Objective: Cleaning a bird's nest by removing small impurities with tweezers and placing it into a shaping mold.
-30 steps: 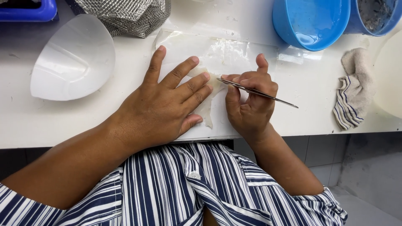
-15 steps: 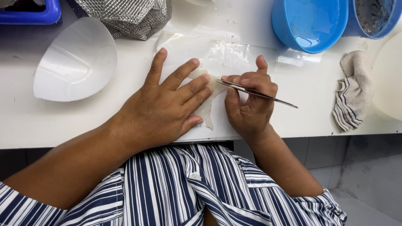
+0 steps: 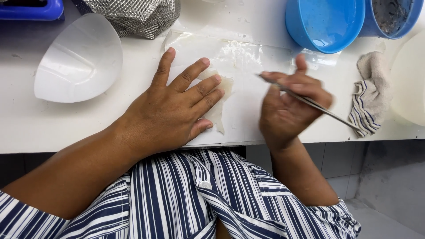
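My left hand (image 3: 175,108) lies flat, fingers spread, pressing a pale translucent piece (image 3: 221,106) down on a clear plastic sheet (image 3: 241,57) spread over the white counter. My right hand (image 3: 290,108) is lifted a little to the right of the piece and is blurred. It grips a thin metal pair of tweezers (image 3: 310,102), whose tip points left toward the piece and whose other end sticks out to the lower right.
A white curved shell (image 3: 79,64) lies left. A silver mesh bundle (image 3: 133,15) sits at the back, a blue tray (image 3: 31,9) at the far left. Two blue bowls (image 3: 325,22) (image 3: 389,17) stand back right, with a striped rag (image 3: 369,99) and a pale dish (image 3: 409,84) at the right edge.
My right hand has pulled away to the right with the tweezers, off the pale piece. My left hand stays pressed on the piece.
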